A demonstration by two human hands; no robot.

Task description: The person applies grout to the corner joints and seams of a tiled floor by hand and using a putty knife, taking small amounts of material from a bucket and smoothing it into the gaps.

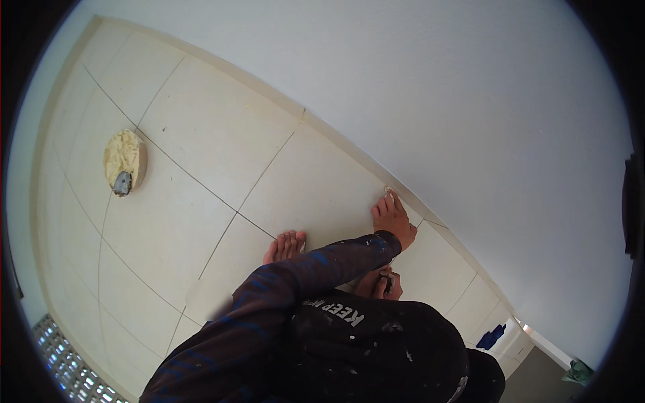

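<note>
My left hand [395, 220] reaches down to the cream skirting [349, 146] where the tiled floor meets the wall. Its fingers stretch toward that edge, and a dab of white paste [388, 191] shows at one fingertip. Closer to my body, my right hand [394, 286] is closed around a small dark object [388, 286], mostly hidden by the fingers and my shirt, so its kind is unclear. My bare left foot [286, 246] rests on the tiles beside my left forearm.
A round mound or tub of cream paste [123, 153] stands on the floor at far left, with a grey flat piece [122, 183] on it. A plain wall [484, 134] rises at right. Dark blue cloth [491, 337] lies at lower right; a patterned openwork panel [70, 363] is at lower left.
</note>
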